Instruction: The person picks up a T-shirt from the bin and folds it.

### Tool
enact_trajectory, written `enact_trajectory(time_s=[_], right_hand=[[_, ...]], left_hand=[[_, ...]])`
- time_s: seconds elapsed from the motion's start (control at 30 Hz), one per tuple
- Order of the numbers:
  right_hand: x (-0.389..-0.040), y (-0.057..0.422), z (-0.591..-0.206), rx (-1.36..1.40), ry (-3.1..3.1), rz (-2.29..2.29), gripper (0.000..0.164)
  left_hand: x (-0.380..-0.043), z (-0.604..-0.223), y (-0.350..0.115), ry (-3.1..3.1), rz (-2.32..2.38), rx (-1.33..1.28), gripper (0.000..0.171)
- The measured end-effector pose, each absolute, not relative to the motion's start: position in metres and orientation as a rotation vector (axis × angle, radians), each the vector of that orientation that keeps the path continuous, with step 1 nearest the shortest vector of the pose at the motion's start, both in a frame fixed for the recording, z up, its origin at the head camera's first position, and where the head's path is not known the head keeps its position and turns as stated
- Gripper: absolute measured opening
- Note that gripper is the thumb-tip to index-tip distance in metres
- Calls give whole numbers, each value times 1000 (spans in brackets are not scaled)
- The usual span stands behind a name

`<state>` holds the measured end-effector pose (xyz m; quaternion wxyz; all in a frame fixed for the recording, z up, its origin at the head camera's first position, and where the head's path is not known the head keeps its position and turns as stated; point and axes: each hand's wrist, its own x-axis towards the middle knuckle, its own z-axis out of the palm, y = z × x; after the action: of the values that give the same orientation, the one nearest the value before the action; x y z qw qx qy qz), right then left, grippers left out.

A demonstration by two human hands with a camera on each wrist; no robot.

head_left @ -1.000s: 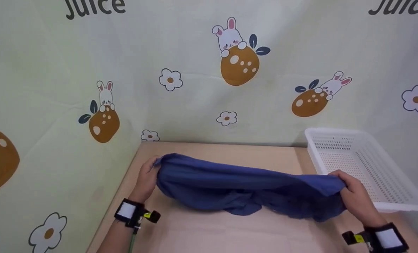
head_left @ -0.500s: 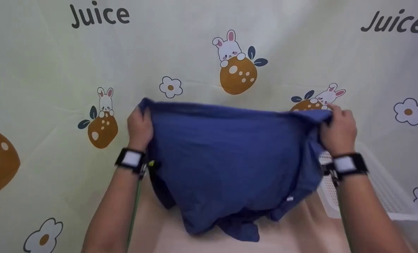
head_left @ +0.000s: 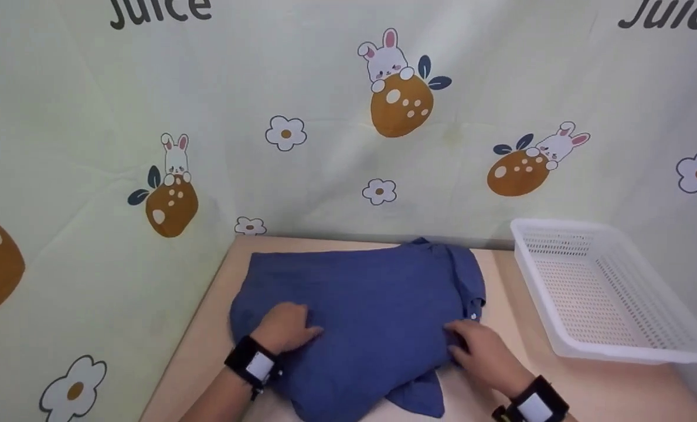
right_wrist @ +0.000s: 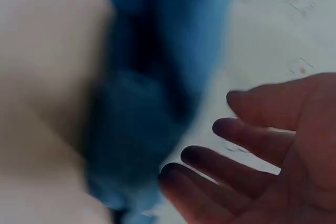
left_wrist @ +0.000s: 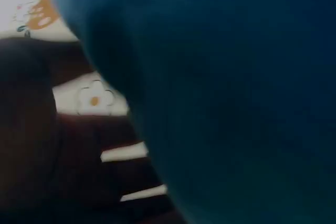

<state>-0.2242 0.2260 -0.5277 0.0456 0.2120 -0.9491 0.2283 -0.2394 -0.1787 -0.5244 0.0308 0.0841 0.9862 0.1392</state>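
A dark blue shirt (head_left: 377, 299) lies spread and partly folded on the table, with a small white spot near its bunched right side. My left hand (head_left: 285, 328) is over its left part, thumb pointing right; the head view hides most of its fingertips. In the left wrist view, spread fingers (left_wrist: 100, 129) run up to blurred blue cloth, which hides their ends. At the shirt's right edge is my right hand (head_left: 489, 354), thumb and fingers apart. The right wrist view shows its relaxed fingers (right_wrist: 262, 100) beside the cloth (right_wrist: 142, 119), holding nothing.
A white perforated plastic basket (head_left: 588, 293) stands at the right of the light wooden table (head_left: 500, 275). A printed curtain (head_left: 325, 70) with rabbits, orange fruit and flowers closes off the back and sides.
Both hands held the shirt stretched between them, lifted it high, then brought it down. Now it lies on the table, with the grips released and the hands closer to the body.
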Motion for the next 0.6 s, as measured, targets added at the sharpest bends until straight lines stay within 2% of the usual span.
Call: enact_trajectory(time_s=[0.1, 0.17, 0.27, 0.37, 0.47, 0.6], right_hand=[[-223, 223, -547, 650, -2997, 675, 45], [-227, 225, -551, 636, -3050, 657, 56], [-238, 234, -552, 619, -3092, 623, 72], [-254, 252, -556, 630, -3089, 607, 81], [-269, 274, -560, 621, -3071, 603, 79], [-286, 301, -555, 632, -3031, 629, 64]], left_hand=[[-242, -538, -185, 2907, 445, 246, 94], [-249, -544, -190, 2874, 448, 230, 105], [-264, -552, -201, 2886, 446, 259, 110], [-277, -556, -215, 2893, 449, 299, 110], [-288, -554, -228, 2854, 465, 350, 110], [-300, -544, -235, 2799, 459, 419, 116]])
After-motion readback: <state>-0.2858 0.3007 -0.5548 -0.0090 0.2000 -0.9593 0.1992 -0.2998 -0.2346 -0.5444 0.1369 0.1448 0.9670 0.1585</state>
